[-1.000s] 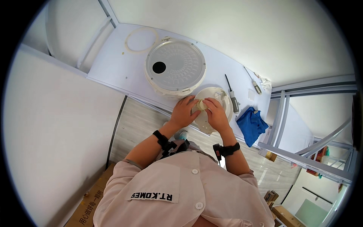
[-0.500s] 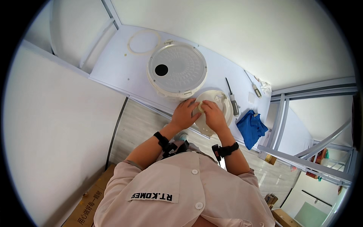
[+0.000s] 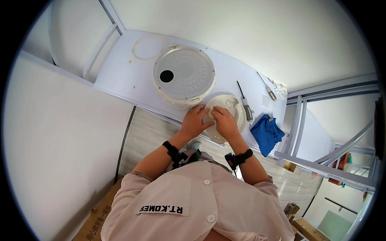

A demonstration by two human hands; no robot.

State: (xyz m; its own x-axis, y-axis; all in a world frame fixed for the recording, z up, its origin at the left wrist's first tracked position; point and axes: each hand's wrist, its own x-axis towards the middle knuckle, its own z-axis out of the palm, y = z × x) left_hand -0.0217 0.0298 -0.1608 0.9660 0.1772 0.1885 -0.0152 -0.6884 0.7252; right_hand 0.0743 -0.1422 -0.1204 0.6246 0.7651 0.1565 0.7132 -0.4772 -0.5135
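A round cream plastic cover (image 3: 222, 99) lies at the front edge of the table. On it sits a small round cream part (image 3: 211, 114), partly hidden by my fingers. My right hand (image 3: 225, 123) is closed on this part, fingertips pinching its right side. My left hand (image 3: 194, 121) rests at the cover's left side, fingers stretched forward and thumb apart, its tips beside the small part. Just behind my hands stands a drum-shaped cream appliance (image 3: 189, 74) with a grey disc on top and a black round spot.
Right of the cover lie a screwdriver (image 3: 247, 109), a second screwdriver (image 3: 270, 93) and a crumpled blue cloth (image 3: 267, 134). A thin cream ring (image 3: 135, 50) is at the far left of the white table (image 3: 116, 70). Metal frame posts (image 3: 298, 128) rise at the right.
The whole view has shifted slightly. Both hands stay at the small round part on the cover, with only a slight change in the right fingers.
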